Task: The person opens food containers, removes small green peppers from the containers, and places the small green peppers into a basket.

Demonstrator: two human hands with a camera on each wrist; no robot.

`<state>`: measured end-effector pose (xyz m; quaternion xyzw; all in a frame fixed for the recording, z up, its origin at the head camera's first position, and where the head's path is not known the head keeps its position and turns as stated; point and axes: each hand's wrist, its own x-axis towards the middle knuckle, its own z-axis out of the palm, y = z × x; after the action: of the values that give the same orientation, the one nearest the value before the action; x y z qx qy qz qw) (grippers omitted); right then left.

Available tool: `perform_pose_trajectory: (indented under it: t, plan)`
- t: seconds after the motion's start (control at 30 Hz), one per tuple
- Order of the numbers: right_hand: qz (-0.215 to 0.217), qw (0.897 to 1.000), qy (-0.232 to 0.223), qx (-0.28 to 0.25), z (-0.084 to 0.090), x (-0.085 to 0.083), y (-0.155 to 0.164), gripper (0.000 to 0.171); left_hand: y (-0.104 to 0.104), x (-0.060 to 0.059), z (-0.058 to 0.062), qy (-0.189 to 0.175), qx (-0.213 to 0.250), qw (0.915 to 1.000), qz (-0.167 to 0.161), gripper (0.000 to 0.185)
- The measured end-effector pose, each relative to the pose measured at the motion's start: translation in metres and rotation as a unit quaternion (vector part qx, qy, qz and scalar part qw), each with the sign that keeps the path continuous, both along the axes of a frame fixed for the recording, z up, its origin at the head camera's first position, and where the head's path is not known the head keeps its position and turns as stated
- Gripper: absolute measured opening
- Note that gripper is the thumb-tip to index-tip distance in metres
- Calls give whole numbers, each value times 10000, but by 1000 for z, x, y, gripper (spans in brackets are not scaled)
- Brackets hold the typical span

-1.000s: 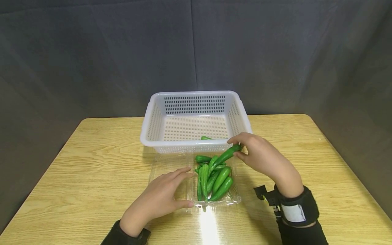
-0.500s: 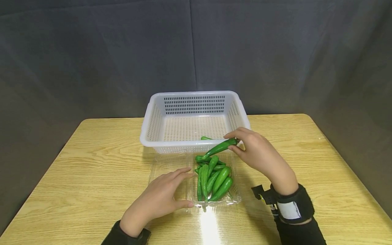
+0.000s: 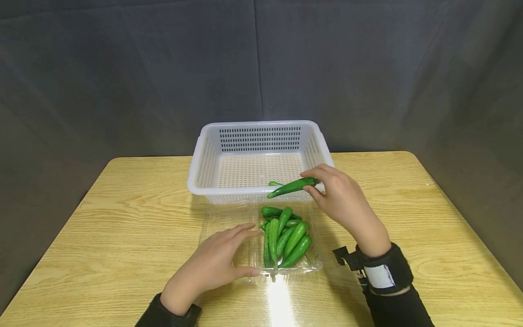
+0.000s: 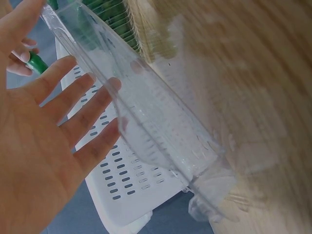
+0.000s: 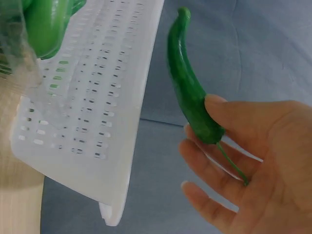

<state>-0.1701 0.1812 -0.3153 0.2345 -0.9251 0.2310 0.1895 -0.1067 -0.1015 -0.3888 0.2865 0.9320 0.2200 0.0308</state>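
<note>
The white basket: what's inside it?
The white basket holds one green pepper, only its tip visible; the near wall hides the rest. The floor is otherwise bare mesh.

Head view: high, facing forward-down over the near edge. Wrist views: close, low. All share the white perforated plastic basket [image 3: 257, 159].
</note>
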Motion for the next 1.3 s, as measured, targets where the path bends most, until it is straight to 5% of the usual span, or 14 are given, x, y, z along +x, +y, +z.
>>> perform_pose_trajectory:
  t: [0.6, 1.3]
  plan:
    - [-601, 9979, -70, -222, -11, -11, 3, 24, 0, 1, 2, -45, -6, 10000, 20, 77]
    - [-615, 9979, 65, -167, -28, -25, 5, 22, 0, 1, 1, -24, 16, 10000, 9, 79]
